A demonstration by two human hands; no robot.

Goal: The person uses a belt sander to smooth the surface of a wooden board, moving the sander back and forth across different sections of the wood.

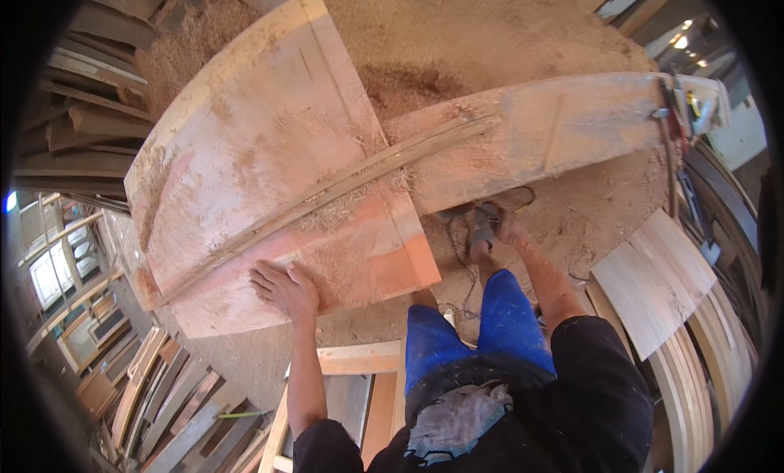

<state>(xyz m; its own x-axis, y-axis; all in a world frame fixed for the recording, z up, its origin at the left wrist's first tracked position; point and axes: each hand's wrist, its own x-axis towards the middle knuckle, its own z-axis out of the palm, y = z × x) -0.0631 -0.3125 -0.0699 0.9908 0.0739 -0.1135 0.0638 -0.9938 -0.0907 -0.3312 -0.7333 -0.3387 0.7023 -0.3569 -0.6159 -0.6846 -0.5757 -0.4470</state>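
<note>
L hand (286, 290) spread flat on wood panel (265, 158), can't make out R hand (510, 226) grip, blk shirt (572, 412) w/ print (460, 420).

A broad, flat, pale wooden panel (261, 138) is seen from above at close range by a head-worn fisheye camera, faced steeply down past the wearer's black short-sleeved shirt (543, 424).
</note>
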